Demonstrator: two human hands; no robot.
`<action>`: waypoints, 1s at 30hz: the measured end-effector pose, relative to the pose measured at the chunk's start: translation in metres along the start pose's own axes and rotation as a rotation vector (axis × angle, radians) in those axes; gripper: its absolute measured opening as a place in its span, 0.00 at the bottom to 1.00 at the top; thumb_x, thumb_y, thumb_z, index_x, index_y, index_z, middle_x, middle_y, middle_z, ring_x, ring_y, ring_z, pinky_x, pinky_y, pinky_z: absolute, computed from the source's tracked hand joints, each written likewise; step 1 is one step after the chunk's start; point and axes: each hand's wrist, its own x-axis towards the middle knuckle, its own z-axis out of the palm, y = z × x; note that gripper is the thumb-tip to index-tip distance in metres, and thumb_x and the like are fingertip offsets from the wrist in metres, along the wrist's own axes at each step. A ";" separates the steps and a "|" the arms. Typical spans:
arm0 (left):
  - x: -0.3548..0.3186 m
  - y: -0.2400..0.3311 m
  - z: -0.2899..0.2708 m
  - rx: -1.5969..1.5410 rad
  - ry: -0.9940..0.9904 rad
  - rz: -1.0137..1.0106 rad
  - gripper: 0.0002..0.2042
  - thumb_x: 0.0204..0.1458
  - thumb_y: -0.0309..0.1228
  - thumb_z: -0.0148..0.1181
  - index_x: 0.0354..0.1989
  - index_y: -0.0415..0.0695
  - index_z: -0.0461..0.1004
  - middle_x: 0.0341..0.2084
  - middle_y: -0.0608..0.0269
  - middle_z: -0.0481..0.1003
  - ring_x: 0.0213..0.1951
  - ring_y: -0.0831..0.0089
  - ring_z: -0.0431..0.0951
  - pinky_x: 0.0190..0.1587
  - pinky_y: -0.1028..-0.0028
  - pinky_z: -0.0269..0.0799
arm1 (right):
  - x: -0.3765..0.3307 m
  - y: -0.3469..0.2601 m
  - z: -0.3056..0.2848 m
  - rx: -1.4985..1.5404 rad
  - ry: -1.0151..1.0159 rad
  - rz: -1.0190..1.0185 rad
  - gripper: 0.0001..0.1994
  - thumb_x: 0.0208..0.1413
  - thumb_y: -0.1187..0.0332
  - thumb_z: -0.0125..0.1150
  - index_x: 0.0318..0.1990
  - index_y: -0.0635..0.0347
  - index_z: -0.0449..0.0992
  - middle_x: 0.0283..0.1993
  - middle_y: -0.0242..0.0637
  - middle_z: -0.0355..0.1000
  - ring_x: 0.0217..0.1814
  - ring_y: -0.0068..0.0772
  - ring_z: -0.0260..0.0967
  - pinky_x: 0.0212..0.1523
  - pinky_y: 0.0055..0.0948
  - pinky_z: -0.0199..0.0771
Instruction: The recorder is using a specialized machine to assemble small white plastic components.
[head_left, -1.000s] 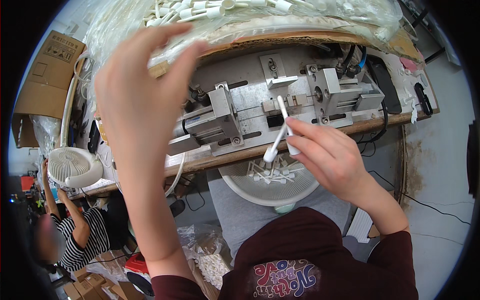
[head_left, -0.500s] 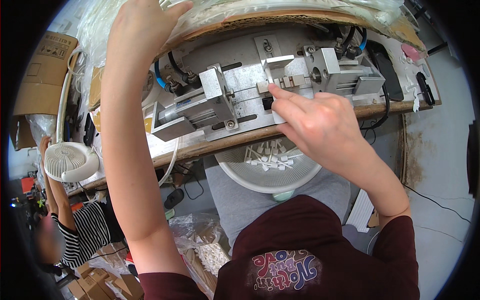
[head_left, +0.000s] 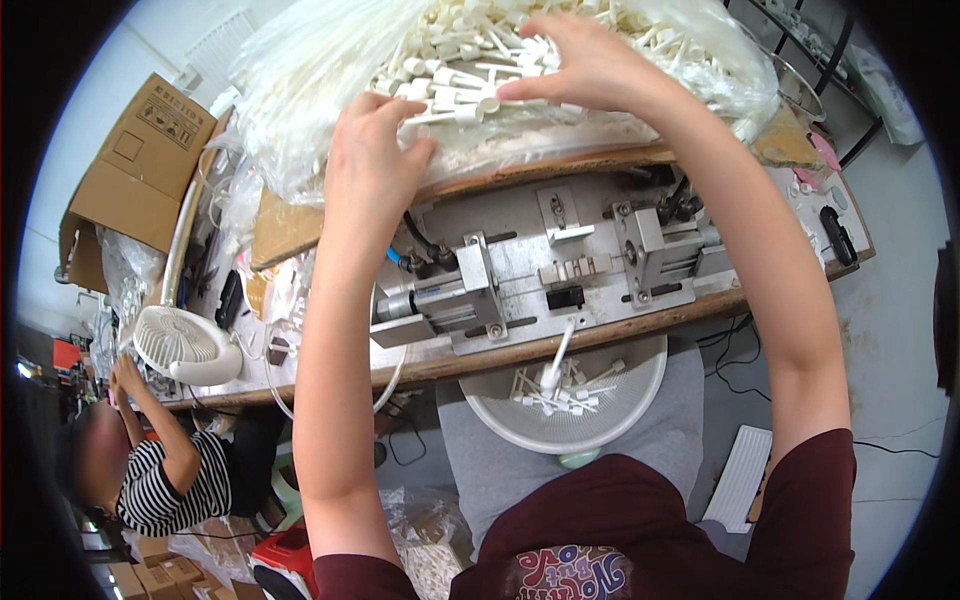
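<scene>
Small white plastic scoops [head_left: 455, 78] with long handles lie heaped in a large clear plastic bag [head_left: 300, 60] behind the bench fixture. At the bag's near left edge, my left hand [head_left: 372, 150] has thumb and fingers apart, close to one scoop's handle. My right hand [head_left: 590, 68] reaches over the heap, its thumb and fingers spread around several scoops. The metal clamping fixture [head_left: 520, 290] has two facing cylinders and a small slotted block [head_left: 572, 270] between them. Over the basket [head_left: 490, 425] on my lap is a single scoop [head_left: 557, 362], tilted, above several others.
A cardboard sheet [head_left: 640, 160] lies under the bag. Left are a white fan [head_left: 185, 345] and a cardboard box [head_left: 145, 165]. A black tool [head_left: 838, 237] lies at the bench's right end. Another person in a striped shirt [head_left: 175, 485] works at far left.
My right hand has left the fixture's block and moved up to the heap. A scoop has gone from the block to above the basket. The view has shifted, showing more of the bag.
</scene>
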 end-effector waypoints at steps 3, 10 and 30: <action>-0.005 -0.002 -0.009 0.100 -0.073 -0.121 0.09 0.47 0.28 0.66 0.38 0.41 0.83 0.40 0.52 0.78 0.46 0.53 0.77 0.53 0.63 0.71 | 0.026 -0.011 0.024 -0.078 -0.292 0.120 0.60 0.36 0.19 0.58 0.69 0.60 0.62 0.63 0.61 0.65 0.66 0.59 0.64 0.64 0.49 0.66; -0.014 0.011 -0.014 0.020 0.123 0.051 0.07 0.50 0.28 0.67 0.38 0.42 0.82 0.33 0.58 0.75 0.36 0.60 0.78 0.41 0.62 0.72 | 0.007 -0.014 0.026 -0.018 -0.172 0.043 0.26 0.47 0.48 0.66 0.51 0.50 0.76 0.58 0.43 0.67 0.62 0.45 0.66 0.58 0.43 0.68; -0.167 0.111 0.018 -0.180 -0.139 0.153 0.16 0.46 0.23 0.69 0.46 0.39 0.81 0.51 0.55 0.78 0.33 0.68 0.81 0.33 0.73 0.75 | -0.055 -0.016 -0.009 0.020 0.455 -0.376 0.08 0.56 0.65 0.66 0.40 0.58 0.81 0.33 0.34 0.74 0.33 0.31 0.73 0.37 0.30 0.72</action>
